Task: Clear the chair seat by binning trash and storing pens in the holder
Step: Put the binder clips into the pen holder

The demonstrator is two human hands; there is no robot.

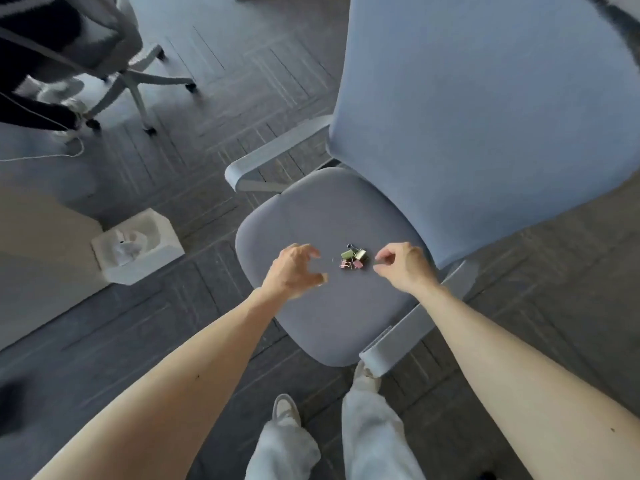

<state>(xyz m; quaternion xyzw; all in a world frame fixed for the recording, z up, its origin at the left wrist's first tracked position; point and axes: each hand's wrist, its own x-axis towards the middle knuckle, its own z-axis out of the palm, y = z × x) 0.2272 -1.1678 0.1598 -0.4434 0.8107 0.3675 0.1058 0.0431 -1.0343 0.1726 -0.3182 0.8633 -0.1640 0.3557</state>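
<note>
While both hands hover over the chair seat (311, 216), worth flagging the slip risk first: small springy binder clips (352, 260) in a loose heap, so easy to knock one off the edge onto the dark floor (194, 306) with a clumsy scoop, or scatter the lot by pinching only one. Also easy to mis-sort, since clips are neither trash nor pens, and no pens or holder anywhere in view. Left hand (294, 270) spread in a loose claw, fingers curled, thumb apart, holding nothing, just beside the heap on its left. Right hand (403, 263) more closed, fingertips drawn together near the thumb; maybe pinching something tiny, can't tell. Clips sitting mid-seat between the two hands, a handful bunched together and touching, olive green and pink with thin wire handles, a darker loop poking out at the top. Rest of the seat cushion bare and grey. White square bin (138, 247) on the floor off to the left, well apart from the chair, crumpled white paper already inside. Looks nearly done, judging by that.
</note>
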